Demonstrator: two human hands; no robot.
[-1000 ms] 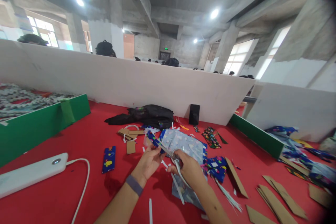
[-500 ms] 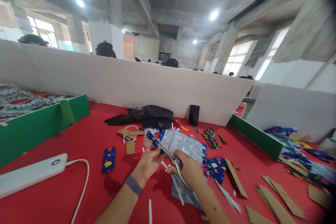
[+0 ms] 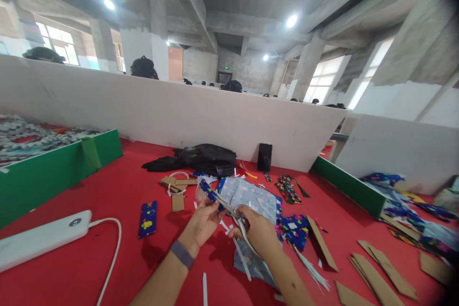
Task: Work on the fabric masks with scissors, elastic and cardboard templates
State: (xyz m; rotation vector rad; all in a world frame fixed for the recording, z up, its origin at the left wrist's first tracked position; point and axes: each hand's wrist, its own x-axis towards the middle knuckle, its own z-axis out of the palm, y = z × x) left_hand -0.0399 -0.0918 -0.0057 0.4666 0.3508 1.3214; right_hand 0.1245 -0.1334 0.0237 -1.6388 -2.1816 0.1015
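Observation:
My left hand [image 3: 202, 222] pinches a narrow strip covered in blue patterned fabric [image 3: 210, 192], held tilted above the red table. My right hand [image 3: 256, 230] grips a pair of scissors [image 3: 232, 210], whose blades point left and meet the strip's near end. A grey band sits on my left wrist. Under my hands lies a pale blue printed fabric sheet [image 3: 253, 196]. White trimmed slivers [image 3: 243, 258] lie scattered on the table below my hands.
A finished blue strip [image 3: 148, 218] lies left of my hands. A white power bank [image 3: 39, 239] with cable sits far left. Cardboard strips [image 3: 376, 275] lie at right, a black bag [image 3: 206, 158] and a phone [image 3: 264, 156] by the white partition. Green dividers flank the table.

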